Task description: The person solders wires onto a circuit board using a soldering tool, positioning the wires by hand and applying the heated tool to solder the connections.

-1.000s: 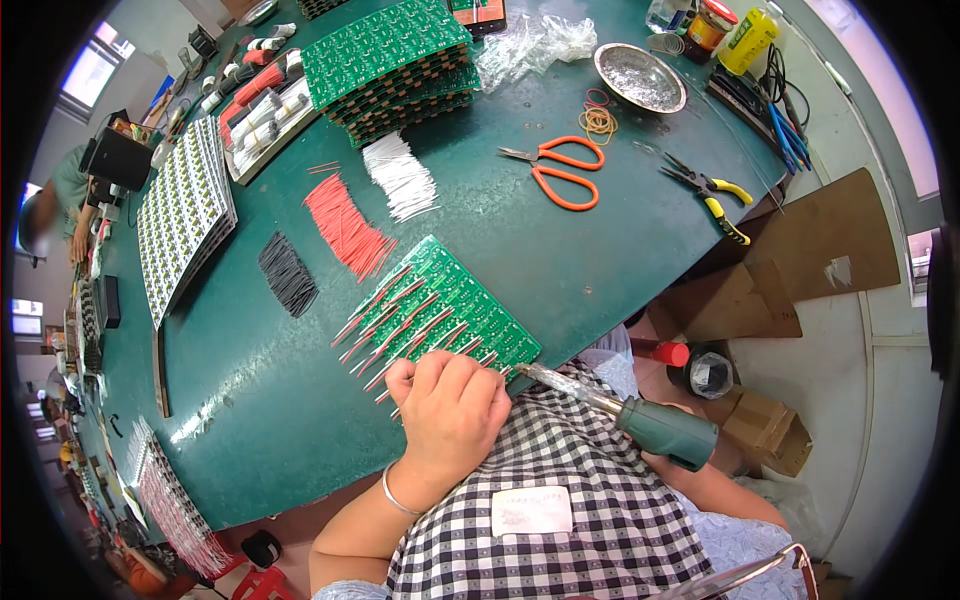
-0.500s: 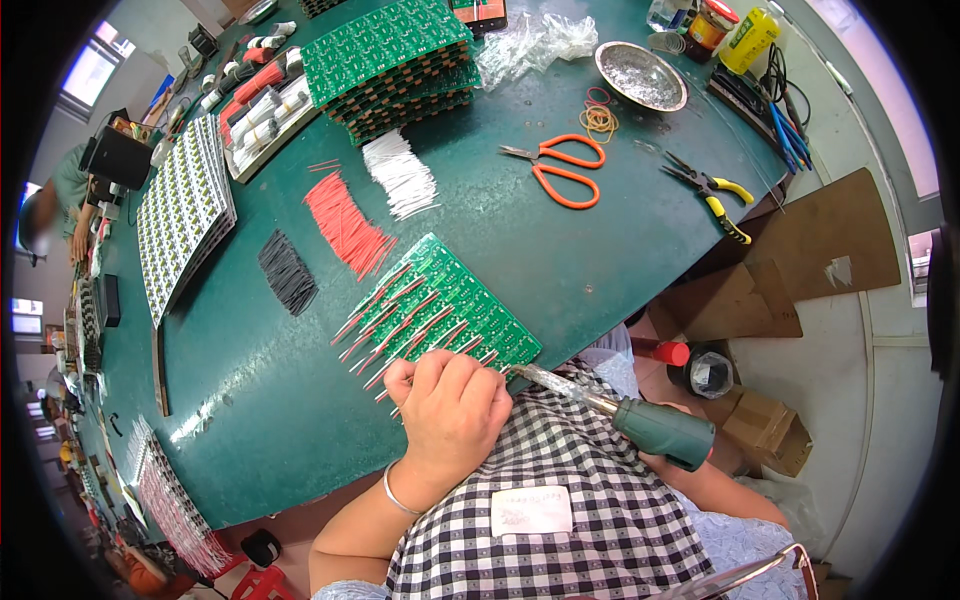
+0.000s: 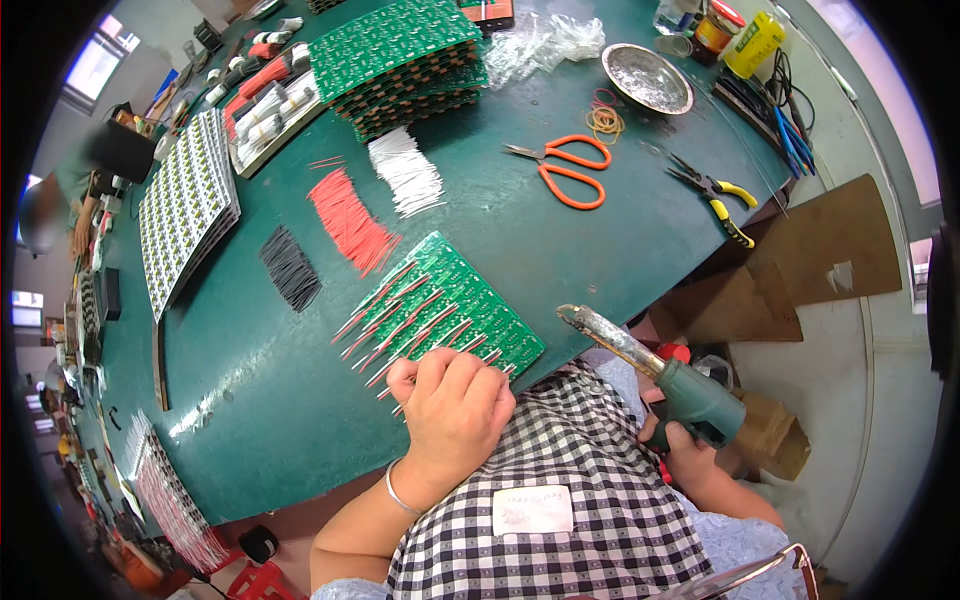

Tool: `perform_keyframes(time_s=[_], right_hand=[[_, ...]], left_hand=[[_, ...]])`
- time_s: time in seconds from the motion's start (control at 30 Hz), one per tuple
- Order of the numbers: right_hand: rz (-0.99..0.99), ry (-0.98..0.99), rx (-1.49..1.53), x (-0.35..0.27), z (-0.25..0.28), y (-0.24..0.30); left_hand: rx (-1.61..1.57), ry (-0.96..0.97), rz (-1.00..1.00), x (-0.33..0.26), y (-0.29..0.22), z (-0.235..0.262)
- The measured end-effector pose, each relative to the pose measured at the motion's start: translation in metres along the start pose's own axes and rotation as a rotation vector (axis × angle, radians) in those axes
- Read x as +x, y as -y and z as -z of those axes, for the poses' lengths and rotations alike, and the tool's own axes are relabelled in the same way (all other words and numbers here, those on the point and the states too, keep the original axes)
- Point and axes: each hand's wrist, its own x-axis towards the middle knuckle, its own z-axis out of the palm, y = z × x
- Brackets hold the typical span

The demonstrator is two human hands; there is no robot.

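A green circuit board point(image 3: 470, 300) lies on the table in front of me, with rows of thin red, white and dark wires point(image 3: 405, 320) reaching off its left side. My left hand point(image 3: 455, 408) is closed over the board's near corner, at the wires there; what its fingertips pinch is hidden. In my right hand point(image 3: 690, 452) is a green heat gun point(image 3: 703, 402), gripped by its handle. Its metal nozzle points up and left, just past the board's right corner and apart from it.
Beyond the board lie bundles of black point(image 3: 290, 268), red point(image 3: 352, 222) and white tubing pieces point(image 3: 405, 172). Stacked green boards point(image 3: 395, 50) stand behind. Orange-handled scissors point(image 3: 565, 170), yellow-handled pliers point(image 3: 715, 198) and a metal bowl point(image 3: 648, 78) are to the right.
The heat gun has swung up and right, its nozzle leaving the board's near right corner. More of my right hand shows now. My left hand has stayed nearly in place.
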Motion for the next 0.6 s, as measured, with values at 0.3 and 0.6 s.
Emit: perform_keyframes(time_s=[0.3,0.6], right_hand=[[0.003,-0.100,0.000,0.002,-0.001,-0.002],[0.086,-0.038,0.025,0.005,0.007,-0.002]], left_hand=[[0.016,0.056,0.003,-0.016,0.004,0.006],[0.180,0.304,0.170,-0.068,0.033,0.056]])
